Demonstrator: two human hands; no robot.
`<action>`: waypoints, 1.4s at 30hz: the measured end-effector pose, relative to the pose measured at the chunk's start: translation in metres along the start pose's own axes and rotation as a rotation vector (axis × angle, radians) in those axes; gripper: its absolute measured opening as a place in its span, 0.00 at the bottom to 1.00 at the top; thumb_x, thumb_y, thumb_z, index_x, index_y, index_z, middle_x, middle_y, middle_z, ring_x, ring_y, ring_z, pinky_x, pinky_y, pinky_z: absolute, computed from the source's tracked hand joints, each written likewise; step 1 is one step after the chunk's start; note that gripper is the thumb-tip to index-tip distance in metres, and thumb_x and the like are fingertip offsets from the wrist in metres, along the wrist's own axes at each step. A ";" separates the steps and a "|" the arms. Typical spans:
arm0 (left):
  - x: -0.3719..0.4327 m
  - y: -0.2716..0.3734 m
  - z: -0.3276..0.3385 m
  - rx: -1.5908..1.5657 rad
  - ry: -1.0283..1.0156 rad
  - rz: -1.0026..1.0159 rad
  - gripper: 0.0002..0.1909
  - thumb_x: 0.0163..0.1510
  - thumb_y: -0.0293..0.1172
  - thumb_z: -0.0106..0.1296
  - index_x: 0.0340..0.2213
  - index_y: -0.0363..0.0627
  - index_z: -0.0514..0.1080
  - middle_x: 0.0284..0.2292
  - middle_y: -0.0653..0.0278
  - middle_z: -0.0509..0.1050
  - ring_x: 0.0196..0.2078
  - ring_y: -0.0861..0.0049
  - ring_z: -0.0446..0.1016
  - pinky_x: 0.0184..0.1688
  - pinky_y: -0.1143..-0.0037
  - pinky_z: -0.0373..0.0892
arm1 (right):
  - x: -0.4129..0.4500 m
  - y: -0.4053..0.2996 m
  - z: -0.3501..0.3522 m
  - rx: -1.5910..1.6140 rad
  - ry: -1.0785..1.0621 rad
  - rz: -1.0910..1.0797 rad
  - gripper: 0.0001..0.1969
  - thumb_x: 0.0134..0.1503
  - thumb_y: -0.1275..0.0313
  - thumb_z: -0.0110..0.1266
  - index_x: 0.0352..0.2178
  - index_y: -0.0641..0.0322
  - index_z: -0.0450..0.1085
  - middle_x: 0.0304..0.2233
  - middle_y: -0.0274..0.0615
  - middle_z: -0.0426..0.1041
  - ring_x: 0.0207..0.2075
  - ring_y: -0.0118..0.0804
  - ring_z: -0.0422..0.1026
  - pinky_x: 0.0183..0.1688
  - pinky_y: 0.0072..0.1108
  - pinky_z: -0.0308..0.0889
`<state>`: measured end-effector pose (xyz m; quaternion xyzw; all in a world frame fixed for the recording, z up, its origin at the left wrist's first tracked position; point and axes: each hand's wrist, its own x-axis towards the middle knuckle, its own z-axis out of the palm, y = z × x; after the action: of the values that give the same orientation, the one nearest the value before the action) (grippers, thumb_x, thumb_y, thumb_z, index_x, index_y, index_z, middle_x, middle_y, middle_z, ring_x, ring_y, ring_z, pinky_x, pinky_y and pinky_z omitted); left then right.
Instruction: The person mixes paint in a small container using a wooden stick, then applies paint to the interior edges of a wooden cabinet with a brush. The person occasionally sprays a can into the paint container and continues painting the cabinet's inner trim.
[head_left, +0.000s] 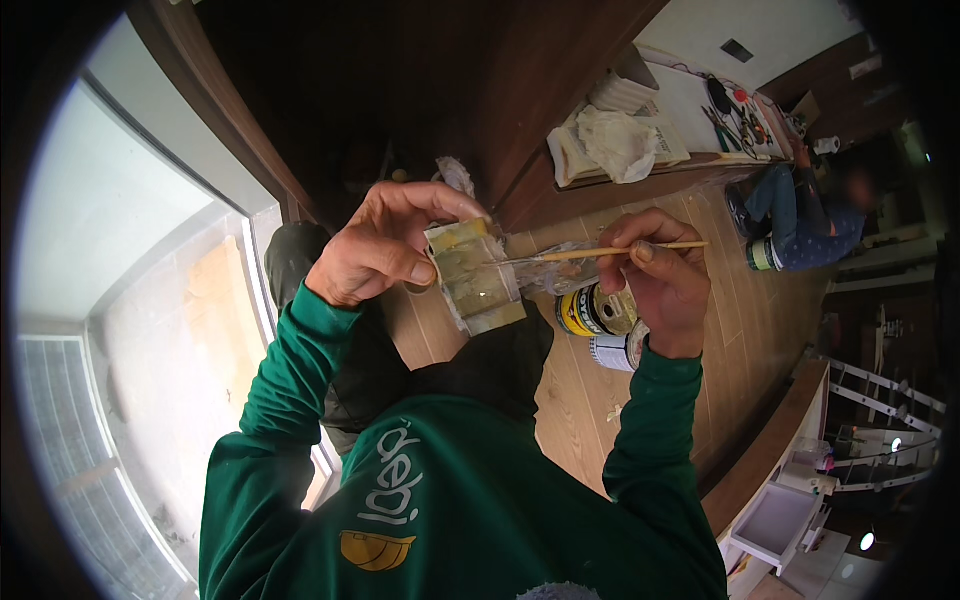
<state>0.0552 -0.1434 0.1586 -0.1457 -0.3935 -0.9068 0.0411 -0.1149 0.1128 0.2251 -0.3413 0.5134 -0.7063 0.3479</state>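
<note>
In my left hand (390, 247) is a small, shallow, paint-stained tray (476, 277), gripped by its edge between thumb and fingers. My right hand (664, 274) pinches the wooden handle of a thin paintbrush (581, 253). The brush tip lies over the tray's smeared inside; whether it touches the surface I cannot tell. Beneath my right hand, a yellow-and-black metal can (581, 311) stands on the floor beside a smaller white-labelled can (611, 352). Crumpled clear plastic (559, 274) lies behind the brush, partly hidden by it.
Wood-look flooring (577, 397) spreads below me. A ledge at upper right bears a crumpled cloth or plastic (619, 142) and several hand tools (735, 124). Another person (814, 217) sits farther right on a bucket (761, 255). A metal ladder (885, 386) and an open drawer (776, 521) are at lower right.
</note>
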 end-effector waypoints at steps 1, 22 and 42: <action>0.000 0.000 0.000 -0.003 -0.002 0.001 0.33 0.31 0.16 0.60 0.46 0.24 0.71 0.43 0.48 0.76 0.47 0.64 0.76 0.55 0.70 0.69 | 0.000 0.000 0.000 -0.006 0.004 0.000 0.11 0.52 0.72 0.55 0.32 0.71 0.74 0.26 0.50 0.78 0.22 0.35 0.75 0.23 0.21 0.66; 0.000 -0.006 -0.002 0.020 0.052 -0.052 0.34 0.32 0.14 0.57 0.48 0.23 0.70 0.42 0.48 0.77 0.43 0.67 0.79 0.49 0.73 0.74 | -0.008 -0.037 0.045 -0.391 -0.066 0.048 0.07 0.54 0.77 0.57 0.34 0.73 0.76 0.28 0.46 0.78 0.25 0.29 0.75 0.29 0.18 0.69; 0.004 -0.020 -0.004 -0.132 0.036 -0.022 0.33 0.34 0.15 0.57 0.48 0.24 0.68 0.43 0.49 0.75 0.45 0.67 0.77 0.52 0.72 0.71 | -0.015 -0.027 0.057 -0.376 0.056 -0.016 0.08 0.58 0.76 0.56 0.36 0.74 0.75 0.28 0.47 0.79 0.25 0.28 0.75 0.28 0.16 0.69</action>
<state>0.0467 -0.1329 0.1433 -0.1273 -0.3336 -0.9336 0.0284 -0.0627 0.1034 0.2626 -0.3847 0.6430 -0.6099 0.2582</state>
